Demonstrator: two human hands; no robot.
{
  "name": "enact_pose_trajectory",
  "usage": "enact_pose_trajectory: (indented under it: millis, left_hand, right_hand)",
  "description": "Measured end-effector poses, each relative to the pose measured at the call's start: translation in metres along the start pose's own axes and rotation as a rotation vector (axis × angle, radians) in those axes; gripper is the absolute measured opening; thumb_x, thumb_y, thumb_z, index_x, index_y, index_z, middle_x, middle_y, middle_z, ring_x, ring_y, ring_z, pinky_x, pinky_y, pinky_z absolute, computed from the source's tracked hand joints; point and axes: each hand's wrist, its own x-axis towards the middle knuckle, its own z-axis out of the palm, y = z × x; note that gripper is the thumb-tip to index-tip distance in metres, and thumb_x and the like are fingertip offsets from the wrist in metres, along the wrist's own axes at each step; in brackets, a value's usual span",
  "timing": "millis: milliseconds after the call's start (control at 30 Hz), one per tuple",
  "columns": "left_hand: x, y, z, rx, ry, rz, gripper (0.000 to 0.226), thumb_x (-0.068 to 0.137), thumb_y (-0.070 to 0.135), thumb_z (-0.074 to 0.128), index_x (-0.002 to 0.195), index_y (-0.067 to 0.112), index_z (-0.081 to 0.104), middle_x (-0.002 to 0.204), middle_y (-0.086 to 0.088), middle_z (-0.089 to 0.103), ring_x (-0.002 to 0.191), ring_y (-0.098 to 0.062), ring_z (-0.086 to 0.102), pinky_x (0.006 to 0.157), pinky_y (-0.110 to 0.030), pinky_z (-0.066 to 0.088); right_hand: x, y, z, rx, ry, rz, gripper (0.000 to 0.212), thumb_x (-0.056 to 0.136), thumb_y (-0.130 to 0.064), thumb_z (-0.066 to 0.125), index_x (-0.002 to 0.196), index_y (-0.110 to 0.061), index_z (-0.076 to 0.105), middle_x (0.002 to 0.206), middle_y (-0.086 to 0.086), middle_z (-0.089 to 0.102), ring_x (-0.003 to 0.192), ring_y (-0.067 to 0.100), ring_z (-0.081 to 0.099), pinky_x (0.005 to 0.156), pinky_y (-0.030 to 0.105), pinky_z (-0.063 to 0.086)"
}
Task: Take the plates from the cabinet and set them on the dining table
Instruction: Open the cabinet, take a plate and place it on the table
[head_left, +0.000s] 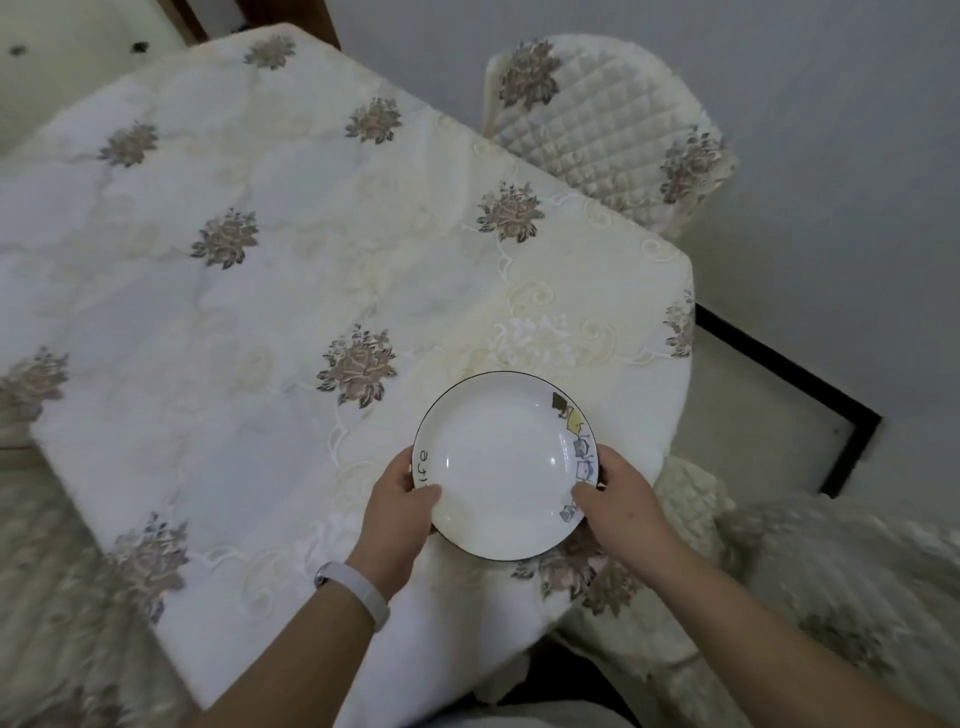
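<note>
A white plate (501, 462) with a thin black rim and small cartoon figures on its right edge is over the near right corner of the dining table (234, 322). My left hand (400, 499) grips its left edge with the thumb on the rim. My right hand (621, 499) grips its right edge the same way. I cannot tell whether the plate rests on the cloth or hovers just above it. The table wears a cream cloth with embroidered brown flowers. No cabinet is in view.
A chair with a quilted cream cover (602, 124) stands at the table's far right side. Another covered chair (831, 587) is at the near right, and a third (62, 571) at the near left. Pale floor with a dark strip (789, 374) lies to the right.
</note>
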Motion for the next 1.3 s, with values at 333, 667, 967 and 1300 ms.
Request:
enact_pose_trajectory:
  millis: [333, 667, 967, 1300]
  left_hand:
    - [0.021, -0.016, 0.015, 0.034, 0.124, -0.086, 0.054, 0.082, -0.01, 0.045, 0.105, 0.034, 0.065, 0.099, -0.006, 0.072, 0.092, -0.03, 0.067, 0.08, -0.054, 0.058]
    - [0.023, -0.02, 0.019, 0.226, 0.176, -0.069, 0.044, 0.085, 0.003, 0.054, 0.112, 0.038, 0.058, 0.092, -0.004, 0.07, 0.085, -0.025, 0.067, 0.078, -0.047, 0.059]
    - [0.014, -0.01, 0.011, 0.175, 0.169, -0.089, 0.037, 0.089, 0.002, 0.054, 0.122, 0.019, 0.057, 0.099, -0.007, 0.068, 0.091, -0.028, 0.067, 0.083, -0.046, 0.058]
    - [-0.037, 0.011, -0.043, 0.942, 0.332, 0.431, 0.04, 0.091, 0.028, 0.054, 0.129, 0.017, 0.057, 0.129, 0.001, 0.056, 0.119, -0.018, 0.052, 0.096, -0.031, 0.042]
  right_hand:
    - [0.046, 0.01, -0.003, -0.169, -0.114, -0.005, 0.037, 0.087, -0.006, 0.053, 0.118, -0.027, 0.055, 0.1, -0.015, 0.063, 0.09, 0.006, 0.059, 0.067, 0.019, 0.044]
    - [0.064, 0.012, -0.008, -0.298, -0.161, -0.023, 0.037, 0.087, -0.012, 0.055, 0.12, -0.026, 0.05, 0.098, -0.009, 0.063, 0.082, 0.004, 0.058, 0.062, 0.019, 0.042]
    - [0.065, -0.006, -0.025, -0.425, -0.161, -0.095, 0.036, 0.091, -0.022, 0.058, 0.127, -0.019, 0.051, 0.092, -0.007, 0.062, 0.081, 0.013, 0.06, 0.066, 0.026, 0.045]
    - [0.043, -0.07, -0.024, -0.82, -0.071, -0.692, 0.055, 0.09, -0.043, 0.04, 0.13, -0.01, 0.056, 0.126, 0.007, 0.059, 0.113, 0.029, 0.055, 0.09, 0.038, 0.047]
